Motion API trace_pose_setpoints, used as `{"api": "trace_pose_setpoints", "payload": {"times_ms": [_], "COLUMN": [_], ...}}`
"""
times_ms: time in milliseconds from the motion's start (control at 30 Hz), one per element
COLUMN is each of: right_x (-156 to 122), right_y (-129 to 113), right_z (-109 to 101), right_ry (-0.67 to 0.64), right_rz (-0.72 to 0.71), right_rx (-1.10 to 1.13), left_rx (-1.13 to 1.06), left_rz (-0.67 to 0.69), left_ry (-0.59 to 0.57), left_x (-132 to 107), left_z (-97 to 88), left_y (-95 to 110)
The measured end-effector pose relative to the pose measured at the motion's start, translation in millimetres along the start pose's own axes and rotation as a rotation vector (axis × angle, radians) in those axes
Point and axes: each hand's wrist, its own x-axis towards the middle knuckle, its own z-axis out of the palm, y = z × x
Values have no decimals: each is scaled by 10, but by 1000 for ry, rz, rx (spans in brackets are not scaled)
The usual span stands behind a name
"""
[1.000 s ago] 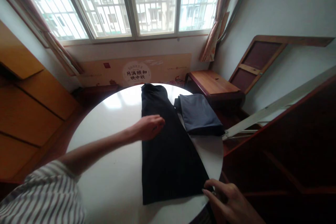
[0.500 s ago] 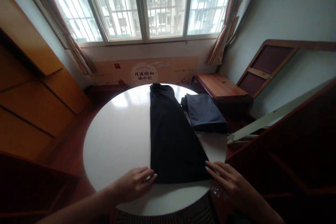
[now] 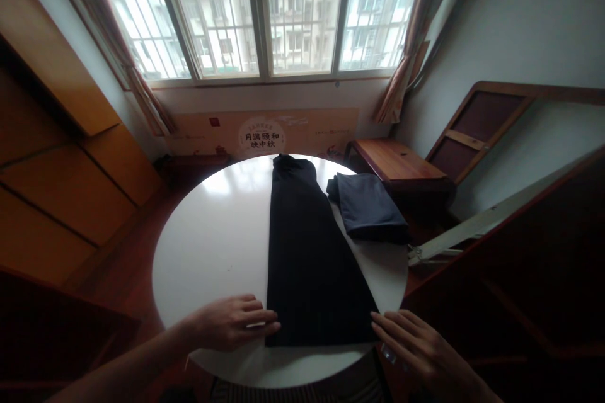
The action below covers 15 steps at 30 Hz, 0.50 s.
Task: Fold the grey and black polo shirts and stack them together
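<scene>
My left hand (image 3: 231, 322) lies open, fingers (image 3: 265, 315) together, their tips touching the black garment (image 3: 314, 264) at 2 o'clock. My right hand (image 3: 425, 349) is open, fingers spread, the garment's corner just beside them at 10 o'clock. Neither grips it on the round white table (image 3: 208, 252).

Logging strong daylight coming through the barred window (image 3: 259, 12), its panes blowing out nearly white; I'm seeing glare spreading across the round white table (image 3: 208, 245) below it, dim shadow filling the lower corners, and straight lines bowing toward the frame edges.
</scene>
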Motion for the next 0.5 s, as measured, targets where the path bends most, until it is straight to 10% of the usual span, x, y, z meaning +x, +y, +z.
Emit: {"api": "trace_pose_setpoints", "payload": {"times_ms": [500], "right_x": [16], "right_y": [-96], "right_z": [-170], "right_ry": [-25], "right_rz": [20], "right_rx": [163], "left_rx": [-162], "left_rz": [-98], "left_ry": [231], "left_x": [-11], "left_z": [83], "left_y": [83]}}
